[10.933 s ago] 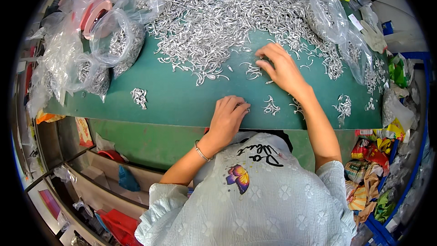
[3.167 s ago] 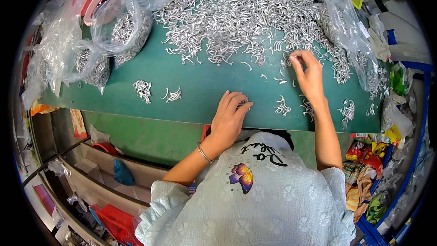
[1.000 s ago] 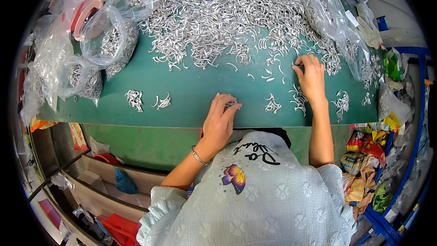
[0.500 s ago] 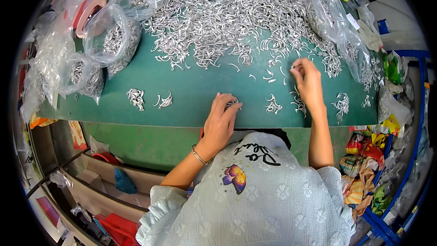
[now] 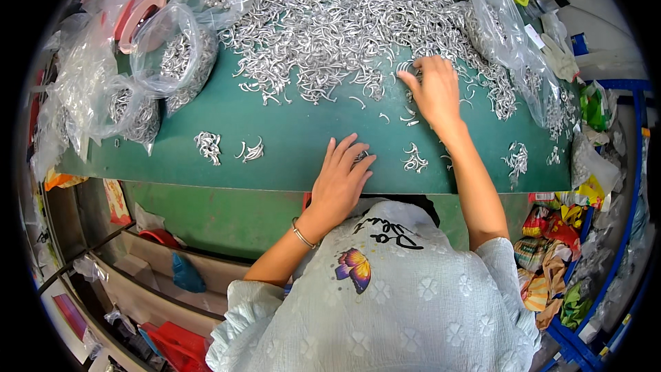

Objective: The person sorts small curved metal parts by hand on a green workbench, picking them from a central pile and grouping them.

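A broad heap of small curved silver metal pieces (image 5: 344, 21) covers the far part of the green table (image 5: 289, 165). At the heap's near right edge is my right hand (image 5: 435, 93), thumb apart from the bent fingers, over several loose pieces; its fingertips are partly hidden. My left hand (image 5: 339, 179) lies near the front edge with fingers spread, and a few pieces (image 5: 361, 157) show between them. Small clusters sit along the front: one at left (image 5: 208, 148), another beside it (image 5: 253, 151), one between my hands (image 5: 414, 160), and one further right (image 5: 516, 160). My right forearm partly covers another cluster.
Clear plastic bags of silver pieces (image 5: 182, 62) stand at the left, by a pink ring-shaped item (image 5: 141, 21). More bags (image 5: 492, 27) lie at the right. Below are an open drawer (image 5: 158, 269) and, at right, a blue metal frame (image 5: 633, 165) beside colourful packets (image 5: 547, 234).
My right hand has moved away from me and left, from above the front clusters to the heap's edge, and its pinch has opened. My left hand's fingers have spread wider.
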Motion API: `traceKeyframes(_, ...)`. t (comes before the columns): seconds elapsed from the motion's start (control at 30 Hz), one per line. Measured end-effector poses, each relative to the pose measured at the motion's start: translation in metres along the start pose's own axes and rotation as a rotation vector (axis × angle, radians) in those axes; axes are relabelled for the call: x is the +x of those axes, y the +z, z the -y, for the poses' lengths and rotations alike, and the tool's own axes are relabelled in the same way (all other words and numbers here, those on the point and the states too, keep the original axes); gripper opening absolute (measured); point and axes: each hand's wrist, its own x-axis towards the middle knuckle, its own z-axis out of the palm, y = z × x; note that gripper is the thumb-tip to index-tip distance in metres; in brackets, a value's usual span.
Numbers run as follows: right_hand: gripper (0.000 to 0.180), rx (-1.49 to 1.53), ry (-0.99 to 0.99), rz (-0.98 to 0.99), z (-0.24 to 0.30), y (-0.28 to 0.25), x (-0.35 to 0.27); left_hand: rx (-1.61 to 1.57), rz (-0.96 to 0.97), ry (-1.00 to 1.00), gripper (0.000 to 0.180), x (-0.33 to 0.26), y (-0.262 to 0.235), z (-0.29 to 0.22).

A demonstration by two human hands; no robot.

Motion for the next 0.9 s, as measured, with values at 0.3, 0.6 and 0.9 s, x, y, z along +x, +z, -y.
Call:
traceKeyframes(0.3,0.008,0.116,-0.135,0.078,-0.021,-0.010,-0.012,-0.122,-0.089,-0.045,0.022,-0.002,0.003,0.001)
traceKeyframes(0.6,0.012,-0.048,-0.162,0.025,-0.005,0.000,-0.014,-0.124,-0.112,-0.042,0.021,-0.002,0.002,0.002)
traceKeyframes(0.9,0.014,-0.062,-0.120,-0.001,0.003,-0.002,-0.018,-0.145,-0.128,-0.043,0.020,-0.001,0.003,0.002)
